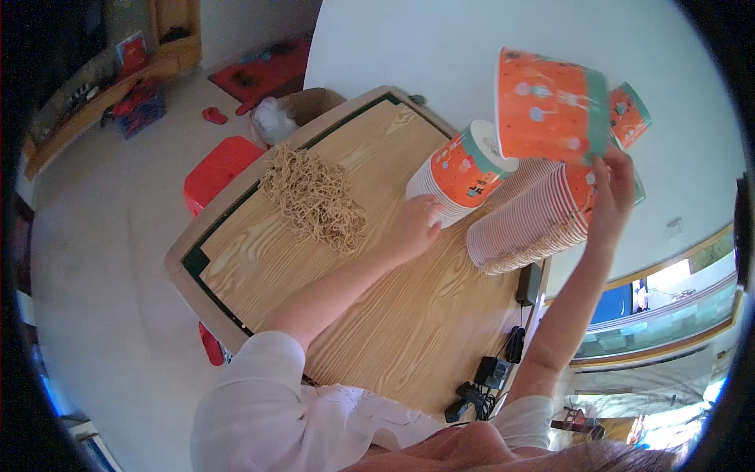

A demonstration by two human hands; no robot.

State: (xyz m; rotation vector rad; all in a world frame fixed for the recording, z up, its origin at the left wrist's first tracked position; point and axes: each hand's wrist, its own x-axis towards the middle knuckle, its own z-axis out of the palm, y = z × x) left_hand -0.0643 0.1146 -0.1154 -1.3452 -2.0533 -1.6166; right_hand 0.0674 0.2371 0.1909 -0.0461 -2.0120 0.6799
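My right hand (615,187) is raised at the right, its fingers pinching the green base edge of an orange paper cup (543,106). The cup is tipped on its side, its white rim facing left. My left hand (417,228) closes against the white rims of a shorter stack of paper cups (458,177), which stands upside down on the table. Right of it stands a taller stack of nested paper cups (531,220), with tan string along its near side. Another stack (629,114) shows partly behind the raised cup.
A tangled heap of tan string (314,197) lies on the wooden table (377,315). Black power adapters and cables (491,372) sit along the right edge. A red stool (222,169) and a cardboard box with a white bag (311,102) stand beyond the left edge. A white wall borders the far side.
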